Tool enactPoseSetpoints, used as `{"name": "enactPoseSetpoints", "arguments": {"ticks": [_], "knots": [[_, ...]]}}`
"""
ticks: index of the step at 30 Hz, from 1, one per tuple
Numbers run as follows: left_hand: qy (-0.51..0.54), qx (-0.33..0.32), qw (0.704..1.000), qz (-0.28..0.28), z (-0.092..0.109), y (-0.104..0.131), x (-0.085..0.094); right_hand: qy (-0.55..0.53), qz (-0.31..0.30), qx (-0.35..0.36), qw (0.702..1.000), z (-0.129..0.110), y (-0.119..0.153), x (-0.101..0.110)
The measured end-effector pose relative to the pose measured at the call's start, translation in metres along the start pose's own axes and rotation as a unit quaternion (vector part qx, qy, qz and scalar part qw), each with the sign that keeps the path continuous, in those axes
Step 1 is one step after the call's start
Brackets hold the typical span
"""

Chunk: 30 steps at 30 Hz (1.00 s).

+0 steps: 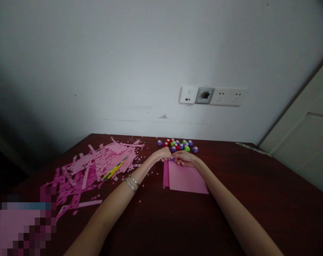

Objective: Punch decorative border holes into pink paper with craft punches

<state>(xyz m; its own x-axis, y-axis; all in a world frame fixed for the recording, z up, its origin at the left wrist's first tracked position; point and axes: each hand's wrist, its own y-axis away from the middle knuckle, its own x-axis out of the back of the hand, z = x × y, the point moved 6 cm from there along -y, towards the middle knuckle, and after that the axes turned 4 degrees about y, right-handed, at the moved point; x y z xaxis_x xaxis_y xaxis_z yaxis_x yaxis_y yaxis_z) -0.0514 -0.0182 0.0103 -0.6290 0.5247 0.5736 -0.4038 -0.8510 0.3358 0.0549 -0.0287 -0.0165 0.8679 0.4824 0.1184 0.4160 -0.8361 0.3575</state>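
Observation:
A purple craft punch (pixel 171 159) sits at the far edge of a sheet of pink paper (pixel 188 181), between my two hands. My left hand (pixel 163 154) is closed in a fist-like grip against the punch, its thumb side towards it. From the right, my right hand (pixel 185 158) curls its fingers over the paper's top edge beside the punch, gripping the sheet. A darker pink sheet (pixel 166 174) shows under the left side of the lighter one. The fingertips of both hands are partly hidden.
Several red, green and purple craft punches (pixel 181 145) cluster just beyond my hands, near the wall. On the left lie a heap of punched pink paper strips (pixel 97 160), tiny cut-outs and a yellow utility knife (pixel 115 169). A ruler-like strip (pixel 252 148) lies at the back right.

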Motion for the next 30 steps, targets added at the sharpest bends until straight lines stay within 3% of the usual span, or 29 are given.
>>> {"name": "enactPoseSetpoints", "arguments": {"ticks": [10,13,16,19,25,27,30], "knots": [[-0.049,-0.018,0.998,0.047,0.015,0.010,0.013,0.063,0.049,0.022,0.997,-0.013,0.007,-0.001],[-0.112,-0.064,0.984,0.121,0.038,0.030,0.035,0.137,0.068,0.046,0.987,-0.020,0.009,0.006],[-0.206,-0.118,0.949,0.207,0.062,0.061,0.047,0.222,0.105,0.102,0.964,-0.031,0.012,0.015],[-0.311,-0.136,0.921,0.189,0.064,0.087,0.024,0.286,0.107,0.156,0.939,-0.037,0.014,0.015],[-0.429,-0.232,0.860,0.151,0.021,0.101,-0.054,0.386,0.085,0.205,0.895,-0.029,0.008,0.011],[-0.432,-0.256,0.852,0.149,0.012,0.102,-0.065,0.394,0.087,0.221,0.888,-0.027,0.006,0.011],[-0.418,-0.238,0.870,0.107,0.006,0.103,-0.068,0.404,0.085,0.248,0.876,-0.029,0.007,0.008]]}}
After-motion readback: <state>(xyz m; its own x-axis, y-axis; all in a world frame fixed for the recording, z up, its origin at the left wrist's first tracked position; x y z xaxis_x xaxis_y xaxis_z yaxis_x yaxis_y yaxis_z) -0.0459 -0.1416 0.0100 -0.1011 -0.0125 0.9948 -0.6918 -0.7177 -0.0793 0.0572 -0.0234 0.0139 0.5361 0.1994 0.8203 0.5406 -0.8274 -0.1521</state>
